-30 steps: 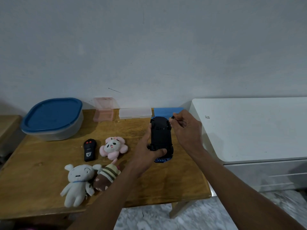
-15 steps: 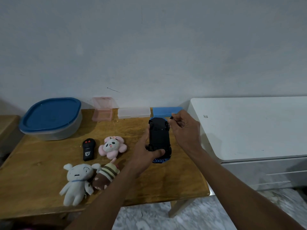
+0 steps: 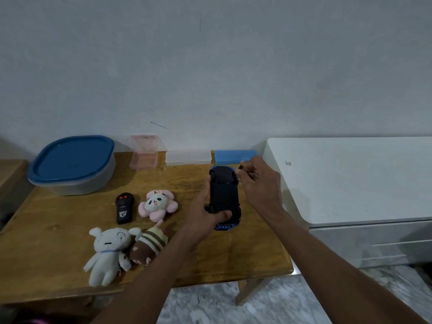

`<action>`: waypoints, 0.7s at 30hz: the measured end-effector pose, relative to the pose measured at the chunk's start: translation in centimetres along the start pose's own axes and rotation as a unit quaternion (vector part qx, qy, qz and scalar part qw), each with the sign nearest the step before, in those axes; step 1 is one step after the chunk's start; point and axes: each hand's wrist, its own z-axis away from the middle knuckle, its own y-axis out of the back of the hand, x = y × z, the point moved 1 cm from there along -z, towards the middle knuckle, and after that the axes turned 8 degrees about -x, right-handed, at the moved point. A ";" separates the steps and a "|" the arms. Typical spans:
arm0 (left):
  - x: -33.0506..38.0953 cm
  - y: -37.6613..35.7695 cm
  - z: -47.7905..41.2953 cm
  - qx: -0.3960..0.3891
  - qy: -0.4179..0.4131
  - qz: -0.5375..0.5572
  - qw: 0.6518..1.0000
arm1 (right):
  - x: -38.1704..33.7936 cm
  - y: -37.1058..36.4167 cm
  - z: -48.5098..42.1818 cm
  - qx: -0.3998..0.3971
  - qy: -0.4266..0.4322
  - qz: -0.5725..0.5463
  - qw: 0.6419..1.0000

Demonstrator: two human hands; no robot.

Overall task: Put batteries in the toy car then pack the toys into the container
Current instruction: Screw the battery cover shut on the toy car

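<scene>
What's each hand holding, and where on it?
Left hand grips the upturned toy car at its near end; right hand pinches a small dark item, too small to identify.

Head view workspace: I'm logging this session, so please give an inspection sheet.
Surface: wooden table, toys spread on it.
Job's things: toy car underside up; lidded container back left; remote; white plush, pink plush, striped plush.
Clutter: pink case, clear case, blue case by the wall.
Hands: left hand grips the toy car; right hand pinches a small dark item.
Cables: nothing seen.
Surroundings: white cabinet right, grey wall.
</scene>
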 end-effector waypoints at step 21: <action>-0.1 -0.6 1.1 0.013 -0.002 -0.015 1.000 | -0.3 0.1 0.1 -0.036 -0.008 0.051 0.998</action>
